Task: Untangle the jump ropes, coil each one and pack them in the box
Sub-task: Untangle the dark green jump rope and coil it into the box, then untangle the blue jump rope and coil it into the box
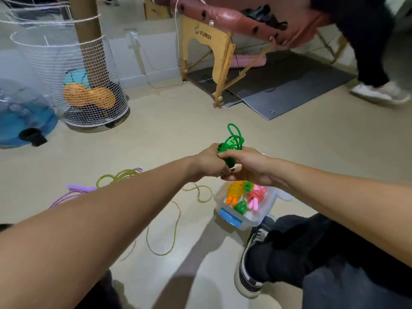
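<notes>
Both bare forearms extend forward and converge at mid-frame. The left hand (208, 160) is curled, knuckles up, its grip closed on the green rope bundle (231, 143). The right hand (246, 167) meets it from the opposite side, fingers (227, 155) wrapped over the same bundle. Hands touch.

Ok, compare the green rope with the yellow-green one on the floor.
The green rope is bunched into a tight bundle; the yellow-green rope sprawls in loose loops. The green rope is gripped by both the left hand and right hand; the yellow-green rope lies untouched. Neither is in the box.
</notes>
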